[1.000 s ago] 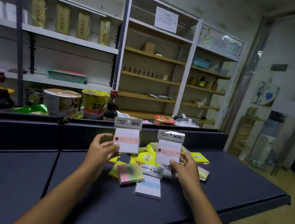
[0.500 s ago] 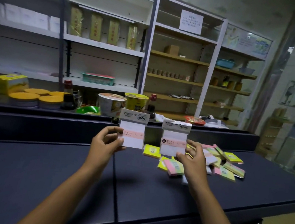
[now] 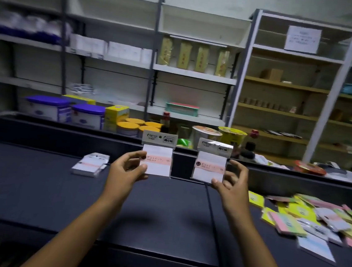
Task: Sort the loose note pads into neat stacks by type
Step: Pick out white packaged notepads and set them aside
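Currently left hand [image 3: 127, 172] pinches one packaged white pad [image 3: 156, 155], right hand [image 3: 231, 186] pinches a matching pad [image 3: 210, 163], both upright above the dark tabletop [image 3: 161, 215]. Small white stack [image 3: 90, 164] lies left; mixed loose pile [image 3: 314, 221] right.

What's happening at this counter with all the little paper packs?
A person is sorting note pads. The left hand holds one white pad with a pink band, and the right hand holds a matching pad. A small stack of the same kind sits on the dark counter to the left; a mixed loose pile lies to the right.
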